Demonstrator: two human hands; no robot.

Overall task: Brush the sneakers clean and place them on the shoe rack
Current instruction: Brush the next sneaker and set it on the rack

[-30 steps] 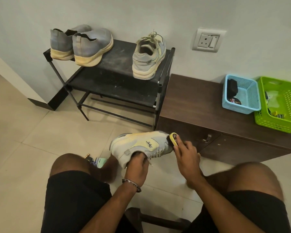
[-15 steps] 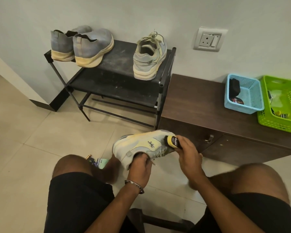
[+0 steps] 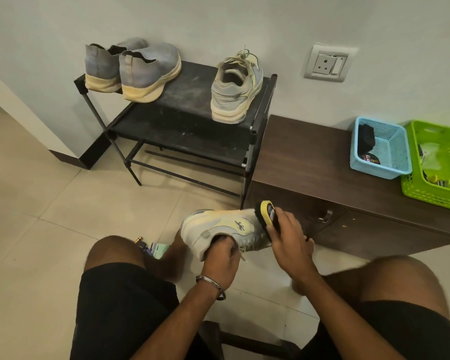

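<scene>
Low in the middle of the frame, the left hand (image 3: pixel 222 252) grips the sneaker (image 3: pixel 220 229) by its collar, fingers tucked inside, likely to steady it against the strokes. The right hand (image 3: pixel 287 239) is wrapped round a yellow-backed brush (image 3: pixel 266 213), bristles touching the toe end. Further up, the shoe rack (image 3: pixel 192 118) carries its mate (image 3: pixel 235 90) with free space beside it, and a grey pair (image 3: pixel 133 68) at upper left.
</scene>
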